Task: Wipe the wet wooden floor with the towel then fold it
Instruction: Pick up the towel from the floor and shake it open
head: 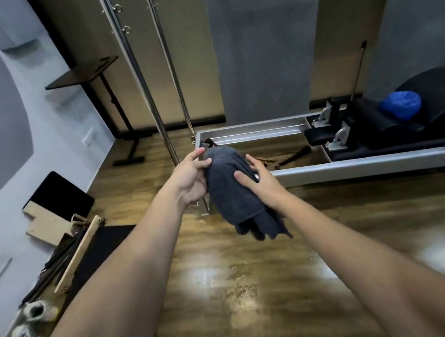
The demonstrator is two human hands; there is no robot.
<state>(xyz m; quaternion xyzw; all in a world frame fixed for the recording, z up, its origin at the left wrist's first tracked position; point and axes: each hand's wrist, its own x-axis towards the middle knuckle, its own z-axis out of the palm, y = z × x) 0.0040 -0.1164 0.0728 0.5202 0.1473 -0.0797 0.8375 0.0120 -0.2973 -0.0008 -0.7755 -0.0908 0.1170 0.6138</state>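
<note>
Wet wooden floor (240, 285) at 6 o'clock unwiped; we grip bunched towel (233, 192) with left hand (191, 179) and right hand (260, 180), lowering comes next.

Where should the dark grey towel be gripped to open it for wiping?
Judging by its pose: the dark grey towel hangs bunched between left hand and right hand, its loose corners dangling at the bottom. Pinch two of those corners from below and the sides, probably; the rounded top offers no edge.
</note>
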